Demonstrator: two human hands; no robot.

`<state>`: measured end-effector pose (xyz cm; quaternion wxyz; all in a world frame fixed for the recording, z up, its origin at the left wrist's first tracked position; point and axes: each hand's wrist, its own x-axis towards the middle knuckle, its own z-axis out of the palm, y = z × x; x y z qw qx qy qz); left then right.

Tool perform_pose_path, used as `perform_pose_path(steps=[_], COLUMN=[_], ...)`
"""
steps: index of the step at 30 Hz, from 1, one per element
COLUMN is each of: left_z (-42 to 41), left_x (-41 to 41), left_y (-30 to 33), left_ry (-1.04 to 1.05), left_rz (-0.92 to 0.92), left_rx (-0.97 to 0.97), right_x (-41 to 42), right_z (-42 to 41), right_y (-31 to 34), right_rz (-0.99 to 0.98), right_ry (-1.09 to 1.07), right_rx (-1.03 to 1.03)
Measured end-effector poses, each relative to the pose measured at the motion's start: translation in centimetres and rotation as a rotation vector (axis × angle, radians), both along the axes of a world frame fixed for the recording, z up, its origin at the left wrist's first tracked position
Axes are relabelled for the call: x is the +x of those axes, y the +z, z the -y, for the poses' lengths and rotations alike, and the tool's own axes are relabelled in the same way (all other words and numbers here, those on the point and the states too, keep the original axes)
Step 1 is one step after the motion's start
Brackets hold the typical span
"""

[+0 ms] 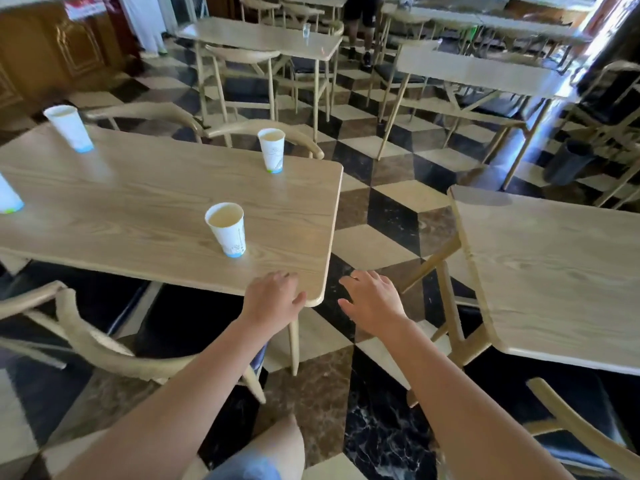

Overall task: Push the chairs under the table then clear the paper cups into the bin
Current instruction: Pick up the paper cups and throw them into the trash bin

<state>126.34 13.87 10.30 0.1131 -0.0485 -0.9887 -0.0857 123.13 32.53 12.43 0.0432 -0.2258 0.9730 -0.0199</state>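
A light wooden table (145, 199) carries several white paper cups: one near the front (227, 229), one at the far right edge (272, 150), one at the far left (70, 128), and one cut off by the left border (7, 197). A wooden chair (104, 344) with a dark seat stands at the table's near side, its seat partly under the top. Two more chair backs (256, 131) show behind the far edge. My left hand (273, 299) hovers over the table's near right corner, fingers apart, holding nothing. My right hand (372, 301) is open above the floor beside that corner.
A second table (554, 271) stands to the right across a narrow aisle of chequered floor, with a chair (581, 431) below it. A dark round bin (568, 162) sits at the far right. More tables and chairs fill the back, where a person's legs (360, 26) stand.
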Motion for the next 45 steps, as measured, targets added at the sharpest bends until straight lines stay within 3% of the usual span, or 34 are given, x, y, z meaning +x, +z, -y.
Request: perform_pose_path(steps=[17,31,35,41,45], left_z=[-1.3,-0.3,0.7,4.6,6.9], left_x=[-17.7,-27.3,-27.9,-26.0,-25.2], left_y=[-0.8,-0.8,0.5,0.1,-0.7], left_ry=[0.315,0.775,0.889,1.139,1.235], left_rz=[0.052,0.018,-0.024,0.065,0.078], left_rx=[0.093,0.095,0.062,0.027,0.072], right_x=[-24.2,-43.8,-48.5,-52.6,-54.1], right_z=[3.1,8.5,11.5,17.1,19.6], right_y=[2.7,1.1,1.4,0.9,-0.4], right_rz=[-0.015,-0.108,-0.143,-0.156,-0.155], right_ry=[0.31,0.71,0.746,0.81,0.832], right_rx=[0.031,0.074,0.003,-0.073,0.005])
